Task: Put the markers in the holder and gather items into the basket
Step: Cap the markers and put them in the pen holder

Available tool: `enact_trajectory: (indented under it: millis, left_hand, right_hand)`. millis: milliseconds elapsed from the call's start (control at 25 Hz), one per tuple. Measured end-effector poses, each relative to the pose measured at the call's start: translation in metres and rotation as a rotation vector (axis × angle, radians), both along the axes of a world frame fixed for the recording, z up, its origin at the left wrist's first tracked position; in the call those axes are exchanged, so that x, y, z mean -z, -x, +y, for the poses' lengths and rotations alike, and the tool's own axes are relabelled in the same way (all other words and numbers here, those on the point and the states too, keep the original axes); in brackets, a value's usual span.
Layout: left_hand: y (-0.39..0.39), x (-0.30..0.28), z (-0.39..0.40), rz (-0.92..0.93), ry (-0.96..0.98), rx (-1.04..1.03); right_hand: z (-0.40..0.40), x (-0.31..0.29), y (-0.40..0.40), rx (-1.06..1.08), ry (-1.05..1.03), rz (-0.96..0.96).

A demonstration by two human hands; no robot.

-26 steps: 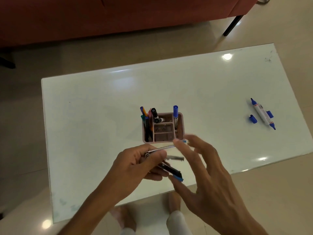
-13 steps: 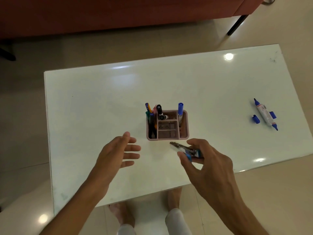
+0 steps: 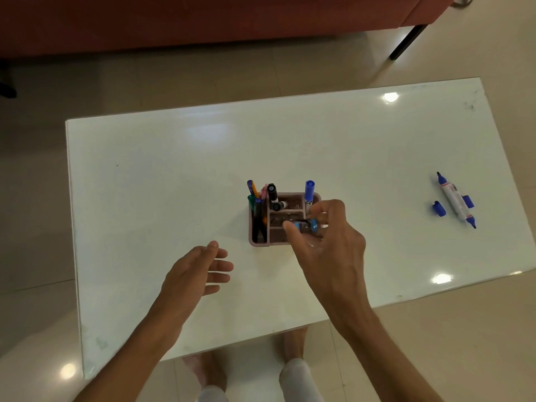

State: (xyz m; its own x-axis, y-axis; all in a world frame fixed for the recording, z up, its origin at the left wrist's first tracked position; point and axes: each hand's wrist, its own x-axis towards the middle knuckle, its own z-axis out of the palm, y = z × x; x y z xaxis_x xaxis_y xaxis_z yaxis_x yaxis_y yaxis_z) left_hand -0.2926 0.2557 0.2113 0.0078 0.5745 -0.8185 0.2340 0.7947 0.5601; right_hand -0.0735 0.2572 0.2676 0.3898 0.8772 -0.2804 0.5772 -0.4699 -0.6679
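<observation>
Pinched in the right hand (image 3: pixel 327 245), between thumb and curled fingers, is a small dark item with blue ends (image 3: pixel 304 226); what it is exactly cannot be told. This grip sits over the front right part of the pink holder (image 3: pixel 258 237), above its small middle compartments. The left hand (image 3: pixel 194 274) holds nothing: its fingers are straight and loosely spread, pointing toward 3 o'clock, and it hovers over the counter (image 3: pixel 145 184) at about 8 o'clock from the holder, apart from it.

The holder stands near the middle of the counter. Its tall left compartment carries several upright pens (image 3: pixel 255 198), with blue, yellow, green and pink showing. 2 black-capped markers (image 3: pixel 272 194) sit in the back middle section, 1 upright and 1 lower beside it. A blue-capped marker (image 3: pixel 309 194) stands upright at the back right, just at 12 o'clock from the right hand's fingers.

Well apart, at 3 o'clock from the holder near the counter's right edge, lies a double-ended blue marker (image 3: pixel 455 200) with both tips bare. 1 loose blue cap (image 3: pixel 438 208) lies just at its 9 o'clock side, and another blue cap (image 3: pixel 467 201) touches its 3 o'clock side.

Beyond the counter at 12 o'clock stands a red sofa (image 3: pixel 203 21) on a pale tiled floor (image 3: pixel 43 140).
</observation>
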Motion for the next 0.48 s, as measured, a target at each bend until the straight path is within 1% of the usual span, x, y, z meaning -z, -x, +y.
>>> enact_trajectory:
  millis: [200,280,360,400,440,480]
  left_hand:
    - [-0.007,0.000,0.004,-0.004,-0.005,0.026]
    - [-0.012,-0.001,0.004,-0.005,0.029,0.062]
    - [-0.019,-0.004,0.003,0.001,0.058,0.117]
    - [-0.025,-0.007,0.002,0.013,0.045,0.146]
    - [-0.030,-0.011,0.000,0.052,-0.015,0.195]
    - [-0.036,-0.016,-0.003,0.127,-0.129,0.278]
  right_hand:
    - [-0.004,-0.005,-0.014,0.111,-0.023,0.064]
    - [-0.020,0.000,-0.027,0.114,0.037,0.056]
    - [-0.040,0.009,-0.042,0.063,0.123,0.040]
    - [-0.050,0.013,-0.050,0.019,0.171,0.032]
    - [-0.059,0.016,-0.056,-0.025,0.216,0.029]
    - [-0.068,0.019,-0.063,-0.060,0.253,0.032]
